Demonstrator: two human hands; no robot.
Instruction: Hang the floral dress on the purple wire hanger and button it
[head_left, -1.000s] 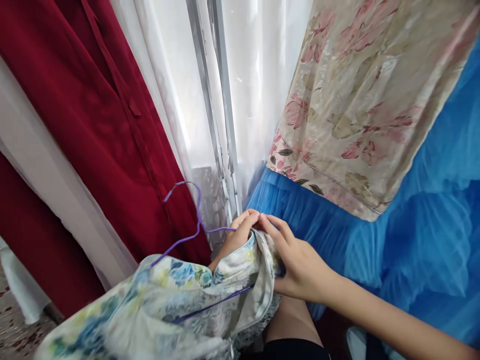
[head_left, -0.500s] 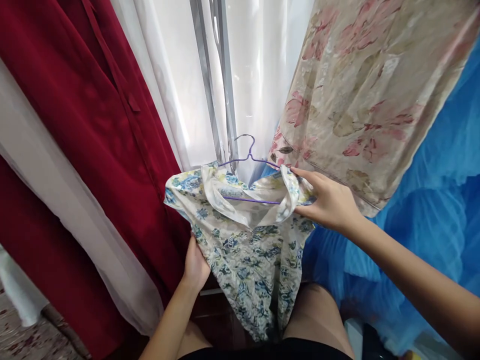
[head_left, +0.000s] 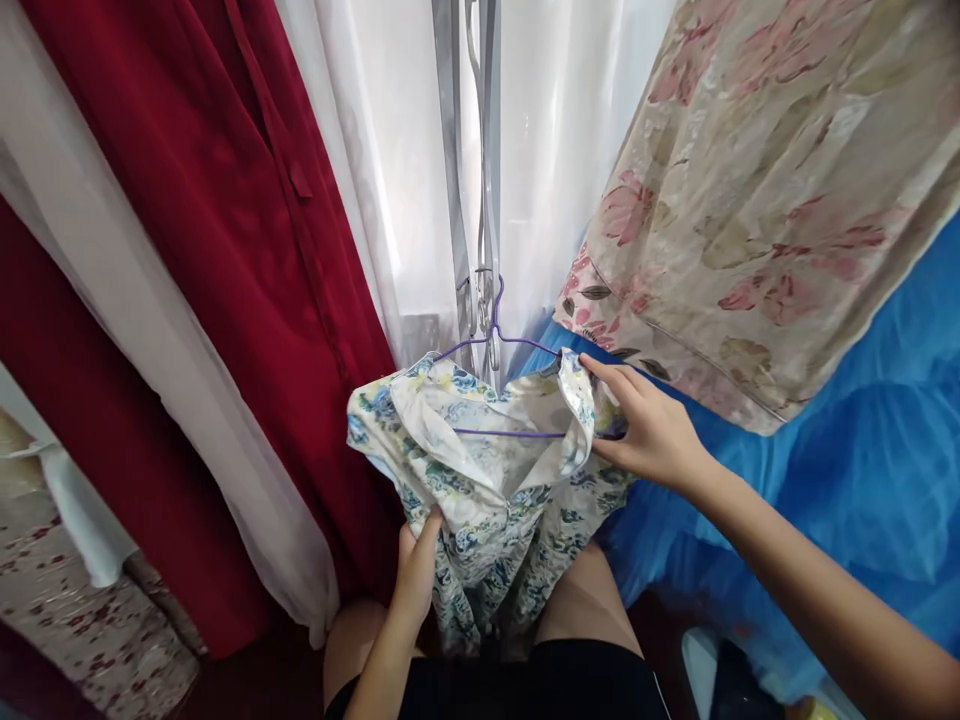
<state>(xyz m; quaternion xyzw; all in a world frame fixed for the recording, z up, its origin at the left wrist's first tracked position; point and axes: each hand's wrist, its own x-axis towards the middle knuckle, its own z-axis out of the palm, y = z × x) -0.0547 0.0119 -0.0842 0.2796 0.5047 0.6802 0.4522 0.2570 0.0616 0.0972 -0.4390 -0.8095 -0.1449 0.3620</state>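
The floral blouse (head_left: 495, 500) hangs mid-frame on a purple wire hanger (head_left: 510, 434). The left hand (head_left: 416, 580) pinches fabric at seven o'clock; the right hand (head_left: 652, 440) clamps the three-o'clock shoulder. Light, limp, likely slippery: shoulders grip best.

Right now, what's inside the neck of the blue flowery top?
A purple hanger. Its bar shows in the neck of the top, and its hook pokes out above. The ends are covered by cloth.
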